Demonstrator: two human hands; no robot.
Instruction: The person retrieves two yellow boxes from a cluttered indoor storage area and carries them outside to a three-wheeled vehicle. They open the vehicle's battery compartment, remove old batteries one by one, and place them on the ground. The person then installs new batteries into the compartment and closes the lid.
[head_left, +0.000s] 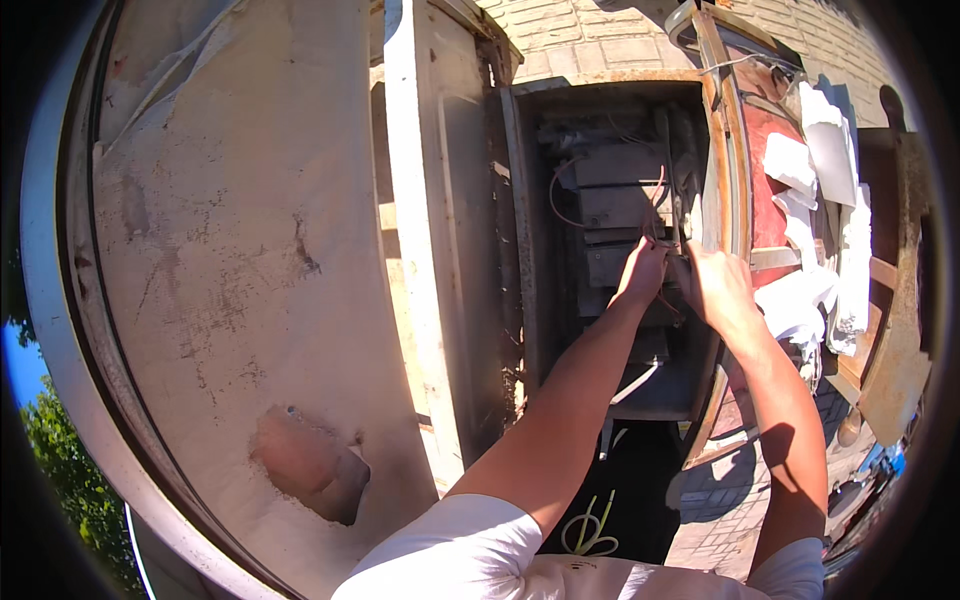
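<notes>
Both my hands reach into an open, dirty metal cabinet (622, 88). My left hand (643, 271) pinches a thin copper-coloured wire or tube (660, 186), which rises past the fingertips in a bend. Close to its right, my right hand (718, 283) is curled by the cabinet's right edge, its fingertips near the same spot. Its fingers and shadow hide what it may be holding. Behind the hands sit several stacked flat grey metal boxes (616, 206). A second curved copper-coloured length (555, 196) loops at their left.
To the left stands a large worn panel (255, 225) with a ragged hole (315, 469). A white upright bar (412, 187) runs beside it. White foam pieces (791, 165) lie at right on a reddish surface (765, 124). Pale looped tubing (589, 532) lies below, near my shirt.
</notes>
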